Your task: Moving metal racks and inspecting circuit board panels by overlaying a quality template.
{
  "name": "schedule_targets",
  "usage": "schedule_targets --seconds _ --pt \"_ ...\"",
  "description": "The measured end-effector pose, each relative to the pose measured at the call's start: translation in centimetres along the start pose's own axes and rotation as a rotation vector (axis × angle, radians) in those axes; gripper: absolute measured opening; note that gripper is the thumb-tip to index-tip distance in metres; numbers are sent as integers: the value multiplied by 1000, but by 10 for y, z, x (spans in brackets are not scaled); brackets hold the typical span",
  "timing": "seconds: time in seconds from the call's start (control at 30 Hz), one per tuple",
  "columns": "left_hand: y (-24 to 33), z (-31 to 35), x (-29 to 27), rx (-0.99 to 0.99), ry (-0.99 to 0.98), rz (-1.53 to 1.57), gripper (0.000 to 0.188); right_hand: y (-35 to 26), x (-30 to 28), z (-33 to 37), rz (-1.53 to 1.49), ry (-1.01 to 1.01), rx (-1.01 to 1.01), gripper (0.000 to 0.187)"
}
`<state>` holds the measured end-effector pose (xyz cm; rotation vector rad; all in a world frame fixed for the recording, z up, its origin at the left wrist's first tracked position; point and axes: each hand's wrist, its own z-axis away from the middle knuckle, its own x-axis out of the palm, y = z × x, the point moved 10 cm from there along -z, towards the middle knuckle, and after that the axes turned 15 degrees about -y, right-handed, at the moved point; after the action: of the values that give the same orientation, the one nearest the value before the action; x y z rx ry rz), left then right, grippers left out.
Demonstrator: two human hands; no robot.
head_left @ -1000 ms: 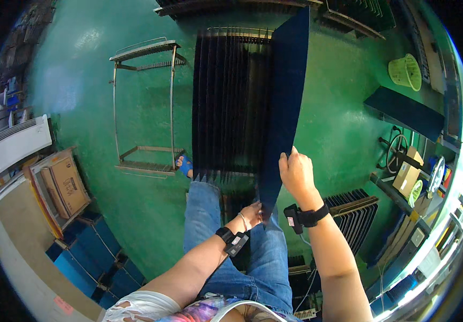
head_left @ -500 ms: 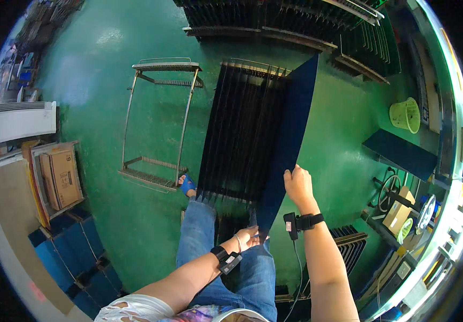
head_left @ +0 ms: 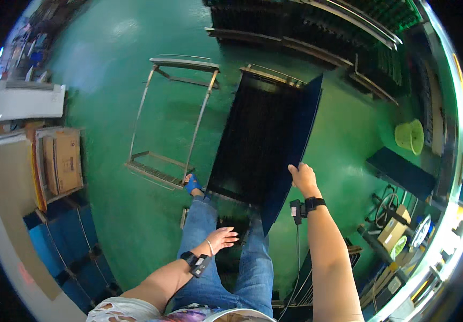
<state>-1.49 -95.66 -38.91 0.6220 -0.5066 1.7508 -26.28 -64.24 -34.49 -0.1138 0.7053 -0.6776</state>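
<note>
A dark blue sheet panel (head_left: 296,145) stands tilted at the right side of a metal rack (head_left: 274,78) on the floor in front of me. The rack is packed with several dark, closely set sheets (head_left: 253,142). My right hand (head_left: 304,180) is closed on the panel's right edge, about midway along its length. Over my lap, my left hand (head_left: 223,240) is apart from the panel, fingers stretched out and holding nothing. Dark slotted things show below it, between my legs. Both wrists carry a strapped black device.
Left of the loaded rack stands a bare metal frame rack (head_left: 194,131), my foot (head_left: 192,185) beside it. More filled racks (head_left: 280,40) line the far side. A yellow-green basket (head_left: 409,137) and a dark board (head_left: 402,173) are at right; a cardboard box (head_left: 62,161) is at left.
My left hand has let go of the panel's near corner, moved left and opened. My right hand stays on the panel's edge. The view has shifted, moving the racks slightly rightward.
</note>
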Motion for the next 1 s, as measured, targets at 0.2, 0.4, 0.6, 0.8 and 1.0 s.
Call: schedule_targets --seconds 0.2,0.4,0.6,0.8,1.0 --pt "50 127 -92 178 716 -875 46 -34 -1 30 79 86 -47 37" --pt "41 204 -73 66 874 -1266 58 -94 114 53 -123 -290 -256 21" --pt "43 210 -110 -328 794 -1458 61 -216 285 74 98 -544 -353 21" --pt "84 258 -156 -33 789 -1375 57 -346 422 15 369 -457 -615 60" --pt "108 295 -179 52 789 -1284 53 -397 508 -63 490 -356 -525 79"
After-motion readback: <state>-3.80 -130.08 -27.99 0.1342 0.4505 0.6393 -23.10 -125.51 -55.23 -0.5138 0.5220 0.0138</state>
